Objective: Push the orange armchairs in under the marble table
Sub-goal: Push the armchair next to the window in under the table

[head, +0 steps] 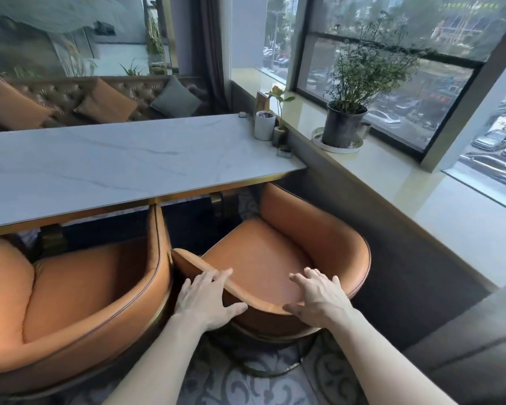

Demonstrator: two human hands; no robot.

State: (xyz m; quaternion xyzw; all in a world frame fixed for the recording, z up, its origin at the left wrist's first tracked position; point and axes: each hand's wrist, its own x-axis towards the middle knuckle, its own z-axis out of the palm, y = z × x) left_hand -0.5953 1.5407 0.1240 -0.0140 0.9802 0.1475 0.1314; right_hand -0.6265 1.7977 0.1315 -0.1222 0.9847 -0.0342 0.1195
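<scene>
Orange armchair (275, 258) sits angled, front partly under the marble table (100, 165). Your left hand (208, 299) and right hand (319, 296), fingers spread, press its backrest rim; table lies straight ahead. Neighbouring armchair (79, 287) nearly touches.

A wide pale stone windowsill (438, 200) runs beneath dark-framed windows (392, 68) showing daylight and parked cars. A black-potted leafy plant (345, 124) stands on it. Beyond, a tufted brown leather bench (70, 95) holds orange and grey cushions; the floor is grey patterned carpet (246, 384).
</scene>
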